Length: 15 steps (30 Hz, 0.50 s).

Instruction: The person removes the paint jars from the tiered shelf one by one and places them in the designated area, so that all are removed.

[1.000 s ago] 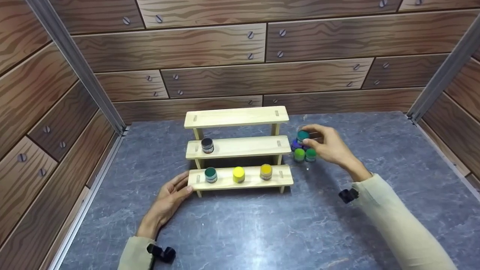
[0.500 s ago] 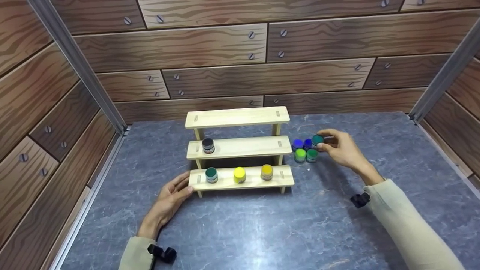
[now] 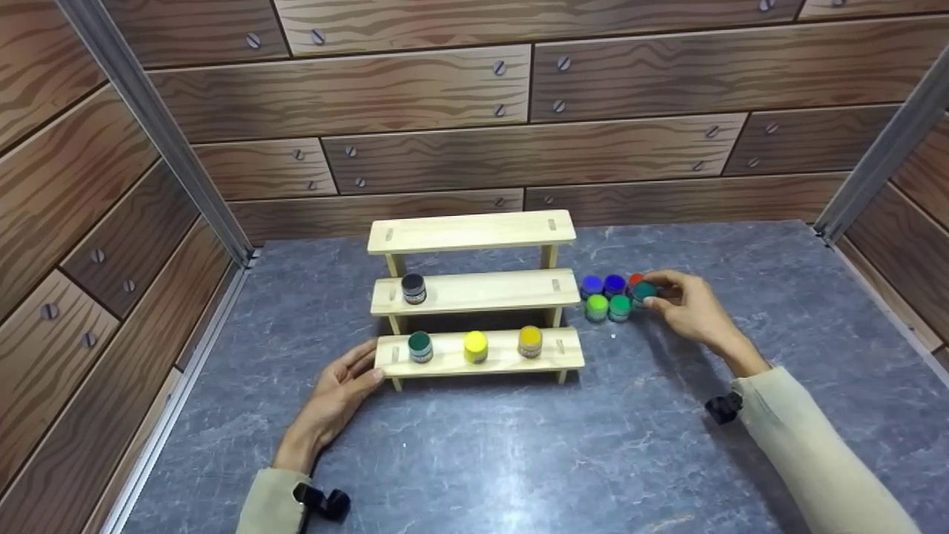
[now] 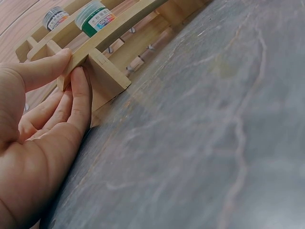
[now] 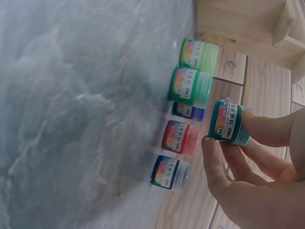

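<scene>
My right hand (image 3: 689, 308) pinches a dark teal paint jar (image 5: 228, 122) between thumb and fingers, lifted off the table in the right wrist view. Close by on the table stand a light green jar (image 3: 596, 307), a green jar (image 3: 620, 307), a violet jar (image 3: 592, 286), a blue jar (image 3: 614, 285) and a red jar (image 5: 179, 137). With thumb above and fingers below, my left hand (image 3: 337, 389) grips the left end of the bottom step of a three-step wooden display rack (image 3: 445, 363).
On the bottom step stand a dark green jar (image 3: 420, 346), a yellow jar (image 3: 476, 346) and an orange-yellow jar (image 3: 530, 341). A black jar (image 3: 414, 288) is on the middle step's left. The right wrist view shows a dark-labelled jar (image 5: 168, 172) beyond the red one. Wood-patterned walls (image 3: 415, 89) enclose the table.
My right hand has carried the teal jar to the right and slightly nearer, away from above the cluster, uncovering the violet, blue and red jars. My left hand keeps its grip on the rack.
</scene>
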Each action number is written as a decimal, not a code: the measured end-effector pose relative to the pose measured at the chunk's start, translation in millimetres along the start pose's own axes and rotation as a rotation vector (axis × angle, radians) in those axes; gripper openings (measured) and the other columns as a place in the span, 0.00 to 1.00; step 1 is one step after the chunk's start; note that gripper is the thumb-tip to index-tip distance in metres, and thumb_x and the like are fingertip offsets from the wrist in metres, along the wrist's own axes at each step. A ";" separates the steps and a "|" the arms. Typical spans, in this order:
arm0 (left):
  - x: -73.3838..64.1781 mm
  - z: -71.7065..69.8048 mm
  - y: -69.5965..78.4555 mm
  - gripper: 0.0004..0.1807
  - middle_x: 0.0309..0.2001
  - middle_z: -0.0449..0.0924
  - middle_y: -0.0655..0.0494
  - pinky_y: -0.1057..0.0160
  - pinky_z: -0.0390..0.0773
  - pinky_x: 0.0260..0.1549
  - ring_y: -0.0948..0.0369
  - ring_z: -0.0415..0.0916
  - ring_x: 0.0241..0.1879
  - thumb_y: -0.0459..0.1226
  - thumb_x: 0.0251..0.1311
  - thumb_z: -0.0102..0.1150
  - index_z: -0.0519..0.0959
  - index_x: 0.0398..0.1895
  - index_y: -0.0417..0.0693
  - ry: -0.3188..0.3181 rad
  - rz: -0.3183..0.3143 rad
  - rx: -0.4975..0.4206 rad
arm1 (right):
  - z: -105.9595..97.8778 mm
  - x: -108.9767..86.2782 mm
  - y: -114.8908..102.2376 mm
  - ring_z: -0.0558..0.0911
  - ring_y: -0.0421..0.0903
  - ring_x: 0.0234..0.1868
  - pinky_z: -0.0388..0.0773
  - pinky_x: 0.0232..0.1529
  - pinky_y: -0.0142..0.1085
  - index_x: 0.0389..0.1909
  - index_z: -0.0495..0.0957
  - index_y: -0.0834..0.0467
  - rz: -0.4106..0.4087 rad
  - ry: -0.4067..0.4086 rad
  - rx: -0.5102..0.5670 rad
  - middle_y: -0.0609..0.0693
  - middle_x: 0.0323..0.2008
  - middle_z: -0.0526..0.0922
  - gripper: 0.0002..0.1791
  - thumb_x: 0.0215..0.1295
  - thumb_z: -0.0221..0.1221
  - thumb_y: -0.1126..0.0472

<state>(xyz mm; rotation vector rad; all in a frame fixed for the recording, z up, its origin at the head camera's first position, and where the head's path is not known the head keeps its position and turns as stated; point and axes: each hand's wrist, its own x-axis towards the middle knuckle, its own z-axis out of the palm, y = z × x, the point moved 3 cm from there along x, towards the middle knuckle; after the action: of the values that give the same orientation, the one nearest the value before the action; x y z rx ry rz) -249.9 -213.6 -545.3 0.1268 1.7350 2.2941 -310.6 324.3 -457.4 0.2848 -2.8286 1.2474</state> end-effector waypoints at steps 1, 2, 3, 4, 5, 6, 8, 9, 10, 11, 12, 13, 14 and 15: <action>0.1 0.0 -0.1 0.41 0.83 0.52 0.31 0.66 0.78 0.65 0.60 0.74 0.68 0.25 0.73 0.58 0.50 0.84 0.32 0.000 -0.002 0.000 | 0.0 0.0 1.4 0.82 0.69 0.63 0.80 0.64 0.59 0.71 0.73 0.70 0.002 0.002 0.001 0.72 0.66 0.77 0.25 0.77 0.60 0.68; 0.3 -0.1 -0.2 0.41 0.83 0.52 0.32 0.66 0.78 0.65 0.59 0.74 0.68 0.25 0.73 0.58 0.50 0.84 0.32 0.001 -0.003 0.000 | 0.1 0.1 2.9 0.82 0.69 0.63 0.80 0.64 0.59 0.71 0.73 0.71 0.002 0.005 0.006 0.73 0.66 0.78 0.25 0.77 0.60 0.69; 0.4 0.0 -0.1 0.41 0.83 0.52 0.31 0.66 0.78 0.65 0.59 0.74 0.68 0.25 0.73 0.58 0.50 0.84 0.32 0.001 -0.003 0.001 | 0.3 0.1 4.2 0.81 0.70 0.63 0.80 0.65 0.59 0.70 0.73 0.71 0.005 0.007 0.012 0.73 0.66 0.77 0.24 0.77 0.60 0.69; 0.4 0.0 -0.1 0.42 0.83 0.52 0.31 0.66 0.78 0.65 0.59 0.74 0.69 0.25 0.73 0.58 0.50 0.84 0.32 0.002 -0.004 0.001 | 0.3 0.0 5.3 0.81 0.70 0.63 0.80 0.65 0.59 0.70 0.73 0.71 0.009 0.007 0.017 0.73 0.66 0.77 0.24 0.76 0.60 0.69; 0.5 -0.1 0.0 0.42 0.83 0.52 0.32 0.66 0.78 0.65 0.59 0.74 0.69 0.25 0.73 0.58 0.50 0.84 0.32 0.003 -0.005 0.002 | 0.4 0.2 6.6 0.81 0.71 0.63 0.80 0.65 0.59 0.70 0.73 0.71 0.014 0.009 0.022 0.73 0.66 0.77 0.25 0.76 0.60 0.70; 0.5 -0.1 0.1 0.42 0.83 0.52 0.32 0.66 0.78 0.65 0.59 0.74 0.69 0.25 0.73 0.58 0.50 0.84 0.32 0.004 -0.004 0.001 | 0.6 0.4 7.6 0.81 0.71 0.64 0.80 0.65 0.58 0.70 0.73 0.71 0.019 0.009 0.025 0.74 0.66 0.77 0.25 0.76 0.61 0.70; 0.5 0.0 0.4 0.42 0.82 0.52 0.31 0.66 0.78 0.65 0.59 0.74 0.68 0.25 0.72 0.58 0.50 0.84 0.31 0.006 0.000 0.001 | 1.2 1.6 10.2 0.81 0.71 0.64 0.79 0.66 0.59 0.70 0.73 0.72 0.029 0.009 0.026 0.75 0.66 0.77 0.25 0.76 0.61 0.70; 0.4 0.1 0.5 0.42 0.82 0.52 0.31 0.66 0.78 0.65 0.59 0.74 0.68 0.25 0.72 0.58 0.50 0.84 0.31 0.007 0.002 0.001 | 1.7 2.0 11.5 0.80 0.72 0.64 0.79 0.66 0.59 0.70 0.73 0.72 0.037 0.008 0.022 0.75 0.66 0.77 0.25 0.76 0.61 0.70; 0.4 0.0 0.4 0.42 0.82 0.52 0.31 0.66 0.78 0.65 0.59 0.74 0.68 0.25 0.72 0.58 0.50 0.84 0.31 0.008 0.002 -0.001 | 2.1 2.3 12.8 0.80 0.72 0.64 0.79 0.66 0.60 0.71 0.73 0.72 0.045 0.006 0.013 0.75 0.66 0.77 0.25 0.76 0.61 0.69; 0.4 0.1 0.3 0.42 0.82 0.52 0.31 0.66 0.78 0.65 0.59 0.74 0.68 0.24 0.72 0.58 0.50 0.84 0.30 0.010 0.004 -0.003 | 2.6 2.7 14.1 0.80 0.72 0.64 0.79 0.65 0.60 0.71 0.73 0.72 0.052 0.004 0.004 0.75 0.66 0.77 0.25 0.76 0.61 0.69; 0.3 0.1 0.2 0.42 0.82 0.52 0.30 0.66 0.78 0.65 0.59 0.74 0.68 0.24 0.72 0.58 0.50 0.84 0.30 0.011 0.004 -0.003 | 3.3 2.9 15.5 0.80 0.72 0.64 0.80 0.65 0.61 0.71 0.73 0.72 0.058 0.001 -0.006 0.75 0.66 0.77 0.25 0.77 0.60 0.69; 0.1 0.1 0.0 0.42 0.82 0.52 0.30 0.66 0.78 0.65 0.59 0.74 0.68 0.24 0.72 0.58 0.50 0.84 0.30 0.012 0.004 -0.004 | 4.2 3.2 17.0 0.80 0.72 0.64 0.80 0.64 0.62 0.71 0.73 0.72 0.064 -0.001 -0.017 0.75 0.66 0.77 0.25 0.77 0.60 0.69; -0.1 0.0 -0.2 0.42 0.82 0.52 0.31 0.66 0.78 0.65 0.59 0.74 0.68 0.24 0.72 0.58 0.50 0.84 0.30 0.012 0.004 -0.004 | 5.0 3.3 18.2 0.81 0.71 0.63 0.81 0.63 0.62 0.71 0.73 0.71 0.068 -0.003 -0.028 0.75 0.66 0.77 0.25 0.77 0.60 0.69; -0.3 -0.2 -0.3 0.42 0.83 0.52 0.31 0.66 0.78 0.65 0.59 0.74 0.68 0.24 0.72 0.58 0.50 0.84 0.30 0.013 0.004 -0.004 | 6.0 3.3 18.8 0.81 0.71 0.63 0.82 0.61 0.61 0.70 0.74 0.71 0.070 -0.005 -0.037 0.74 0.66 0.77 0.24 0.77 0.60 0.69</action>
<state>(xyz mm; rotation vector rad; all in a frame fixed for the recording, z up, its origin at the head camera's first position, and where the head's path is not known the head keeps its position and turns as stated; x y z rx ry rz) -249.6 -213.8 -545.7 0.1153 1.7383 2.3055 -317.0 331.8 -474.8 0.1888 -2.8861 1.2057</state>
